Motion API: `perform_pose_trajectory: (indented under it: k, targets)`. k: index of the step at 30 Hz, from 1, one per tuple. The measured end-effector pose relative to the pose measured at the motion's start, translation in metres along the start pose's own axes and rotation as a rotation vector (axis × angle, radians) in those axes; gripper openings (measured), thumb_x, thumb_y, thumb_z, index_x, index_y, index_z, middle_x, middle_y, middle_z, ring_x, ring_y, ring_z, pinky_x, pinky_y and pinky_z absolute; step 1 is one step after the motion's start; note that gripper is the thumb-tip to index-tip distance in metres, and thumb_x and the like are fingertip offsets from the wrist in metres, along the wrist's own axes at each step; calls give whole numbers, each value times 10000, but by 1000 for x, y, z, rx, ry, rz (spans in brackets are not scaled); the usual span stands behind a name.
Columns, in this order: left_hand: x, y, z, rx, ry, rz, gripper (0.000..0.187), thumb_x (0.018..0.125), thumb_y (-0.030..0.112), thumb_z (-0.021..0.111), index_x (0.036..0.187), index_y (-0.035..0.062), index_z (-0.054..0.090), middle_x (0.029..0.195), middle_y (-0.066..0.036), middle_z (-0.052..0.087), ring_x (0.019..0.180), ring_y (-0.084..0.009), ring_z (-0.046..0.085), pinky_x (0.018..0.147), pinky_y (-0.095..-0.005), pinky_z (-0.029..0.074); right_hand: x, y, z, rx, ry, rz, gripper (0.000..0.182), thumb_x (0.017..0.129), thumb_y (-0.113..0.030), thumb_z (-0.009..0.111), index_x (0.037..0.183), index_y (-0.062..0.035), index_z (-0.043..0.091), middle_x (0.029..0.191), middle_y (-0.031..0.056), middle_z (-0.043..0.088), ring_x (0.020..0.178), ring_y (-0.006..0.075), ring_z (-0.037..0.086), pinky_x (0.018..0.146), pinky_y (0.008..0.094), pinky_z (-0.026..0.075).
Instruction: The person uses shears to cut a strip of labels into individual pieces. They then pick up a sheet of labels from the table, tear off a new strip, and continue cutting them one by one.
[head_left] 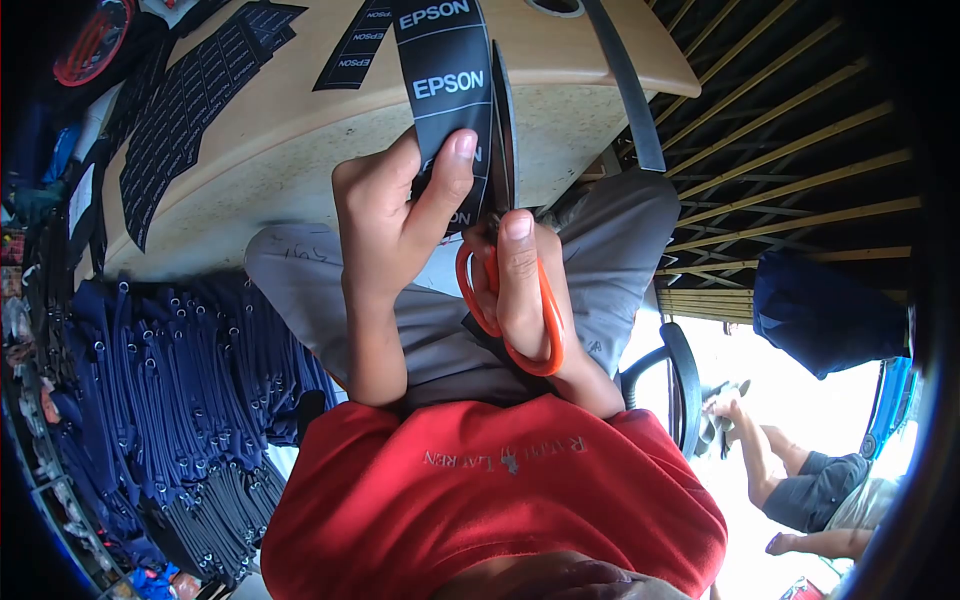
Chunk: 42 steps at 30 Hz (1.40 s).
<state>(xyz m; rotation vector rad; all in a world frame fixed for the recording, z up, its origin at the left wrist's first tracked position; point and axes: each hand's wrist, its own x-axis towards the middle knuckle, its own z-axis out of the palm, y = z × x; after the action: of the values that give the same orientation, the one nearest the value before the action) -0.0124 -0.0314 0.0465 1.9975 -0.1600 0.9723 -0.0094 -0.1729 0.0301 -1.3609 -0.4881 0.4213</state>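
My left hand (395,215) pinches a black strip (447,110) printed with white EPSON labels, its thumb lying across the front. The strip runs up from the fingers over the table edge. Held in my right hand (525,285) is a pair of scissors (550,330) with orange handles, fingers through the loops and thumb on top. Its dark blades point up along the right edge of the strip, slightly apart at the tips. Below the left thumb, the strip's lower end comes close to the scissors' pivot.
On the wooden table (580,50) lie a shorter EPSON strip (355,50), printed black sheets (200,100) and a dark band (630,90) hanging over the edge. Many navy straps with metal rings (190,370) hang at the left. A slatted gate (790,130) and another person (810,490) are at the right.
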Motion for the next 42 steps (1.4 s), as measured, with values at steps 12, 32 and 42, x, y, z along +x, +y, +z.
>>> perform_pose_trajectory:
  k: [12, 32, 42]
  targets:
    - [-1, 2, 0, 13, -16, 8, 112, 879, 81, 641, 865, -29, 658, 595, -65, 603, 476, -112, 535, 473, -258, 410, 0, 1, 0, -7, 27, 2, 504, 1027, -352, 343, 684, -3, 464, 497, 14, 401, 466, 93, 363, 438, 287, 308]
    - [1, -2, -15, -58, -113, 50, 173, 894, 146, 609, 896, -25, 633, 622, -82, 582, 513, -149, 539, 506, -288, 419, 47, -51, -13, 27, 11, -100, 149, 896, -121, 595, 851, 20, 592, 620, -21, 505, 571, 45, 425, 510, 230, 347]
    - [1, 9, -23, -207, 205, -233, 348, 975, 231, 530, 724, -10, 528, 543, 7, 445, 510, -54, 360, 460, -265, 290, 38, -27, 16, -213, -88, -159, 168, 840, -115, 667, 783, 17, 579, 553, 58, 540, 522, 80, 461, 492, 257, 384]
